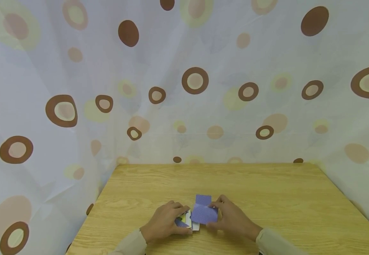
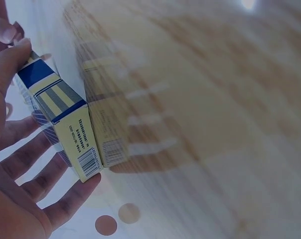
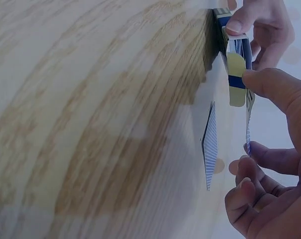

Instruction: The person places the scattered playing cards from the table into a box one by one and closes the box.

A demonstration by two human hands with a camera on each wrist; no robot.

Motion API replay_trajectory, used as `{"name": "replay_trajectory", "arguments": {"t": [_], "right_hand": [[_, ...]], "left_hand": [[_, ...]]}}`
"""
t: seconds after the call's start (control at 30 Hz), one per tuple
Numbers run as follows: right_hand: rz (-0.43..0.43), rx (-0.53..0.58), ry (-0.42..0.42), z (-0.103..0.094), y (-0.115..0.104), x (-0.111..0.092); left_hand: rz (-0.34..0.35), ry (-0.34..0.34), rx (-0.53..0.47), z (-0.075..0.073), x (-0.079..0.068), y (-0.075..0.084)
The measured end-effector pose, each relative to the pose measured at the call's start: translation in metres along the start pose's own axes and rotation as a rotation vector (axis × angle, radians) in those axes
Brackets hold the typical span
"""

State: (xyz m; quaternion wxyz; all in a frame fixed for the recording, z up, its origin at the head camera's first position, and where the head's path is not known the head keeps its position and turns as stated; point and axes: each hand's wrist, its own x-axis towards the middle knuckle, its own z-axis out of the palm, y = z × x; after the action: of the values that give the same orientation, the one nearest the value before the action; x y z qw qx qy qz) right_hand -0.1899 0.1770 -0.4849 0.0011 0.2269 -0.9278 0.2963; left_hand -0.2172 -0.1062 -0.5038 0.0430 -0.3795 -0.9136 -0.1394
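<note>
Near the front of the table, my left hand (image 1: 165, 219) grips a small cardboard card box (image 2: 73, 119), pale yellow with blue bands and a barcode on its end. Its yellow end flap (image 3: 236, 89) hangs open, and edges of cards show inside the mouth. My right hand (image 1: 233, 219) pinches a blue-patterned playing card (image 1: 204, 213) between thumb and fingers, right beside the box's open end. Seen from the right wrist, this card is nearly edge-on. Another blue-backed card (image 3: 209, 147) lies on the table just beyond it, partly overlapped in the head view.
The wooden table (image 1: 267, 191) has a glossy surface that reflects the box and hand. A white curtain (image 1: 158, 113) with brown and beige spots hangs behind it and along both sides.
</note>
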Motion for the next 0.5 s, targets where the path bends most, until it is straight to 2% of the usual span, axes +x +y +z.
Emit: {"name": "replay_trajectory", "arguments": {"t": [0.5], "right_hand": [[-0.023,0.010,-0.030,0.0038,-0.0057,-0.0037]], "left_hand": [[0.014,0.004,0.004,-0.0005,0.0000,0.0007]]}}
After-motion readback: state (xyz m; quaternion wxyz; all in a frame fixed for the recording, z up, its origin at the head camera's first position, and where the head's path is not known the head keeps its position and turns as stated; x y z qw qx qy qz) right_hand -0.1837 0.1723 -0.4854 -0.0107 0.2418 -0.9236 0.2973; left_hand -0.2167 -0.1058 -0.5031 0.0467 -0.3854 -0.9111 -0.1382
